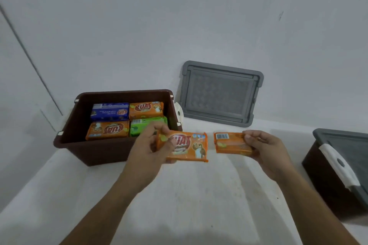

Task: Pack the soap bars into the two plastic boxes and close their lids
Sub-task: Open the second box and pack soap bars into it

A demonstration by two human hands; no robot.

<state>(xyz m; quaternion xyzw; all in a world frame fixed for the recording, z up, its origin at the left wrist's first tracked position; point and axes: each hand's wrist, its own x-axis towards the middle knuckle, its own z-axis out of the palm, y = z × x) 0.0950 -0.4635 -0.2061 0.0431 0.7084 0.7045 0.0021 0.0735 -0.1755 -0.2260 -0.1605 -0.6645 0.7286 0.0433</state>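
An open brown plastic box (79, 125) stands at the left on the white surface. Inside it lie a blue soap bar (109, 111), two orange bars (146, 108) and a green bar (143, 125). My left hand (151, 145) grips an orange soap bar (189, 146), face up, just right of the box's front corner. My right hand (264, 149) holds another orange soap bar (231, 143) with its barcode side showing. Against the wall leans a grey lid (219, 93). A second brown box (326, 181) at the right edge has its grey lid (356, 153) on.
A white wall rises close behind the boxes. A white latch handle (178, 113) hangs on the open box's right side, and another white latch (338, 163) sits on the box at the right. The white surface stretches between the two boxes.
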